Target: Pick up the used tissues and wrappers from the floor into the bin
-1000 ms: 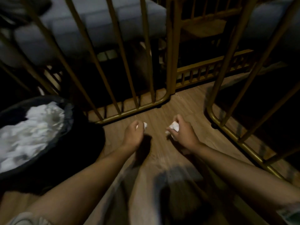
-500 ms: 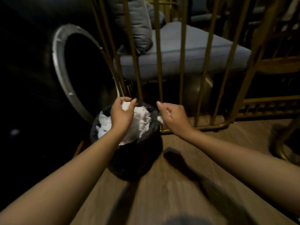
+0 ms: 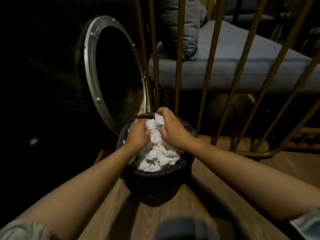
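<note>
A small black bin stands on the wooden floor, heaped with crumpled white tissues. Both my hands are over its mouth. My left hand is curled down into the pile at the left side, pressing on the tissues. My right hand has its fingers curled round a crumpled white tissue at the top of the heap. Whether my left hand still holds its own tissue is hidden by the fingers.
Gold metal bars rise just behind the bin, with a grey cushioned seat beyond them. A large silver-rimmed round opening in a dark body stands at the left. Wooden floor lies to the right.
A second ago both hands pinched tissues off the floor by the bars. They swung left to the bin and now sit pressed into the tissue heap.
</note>
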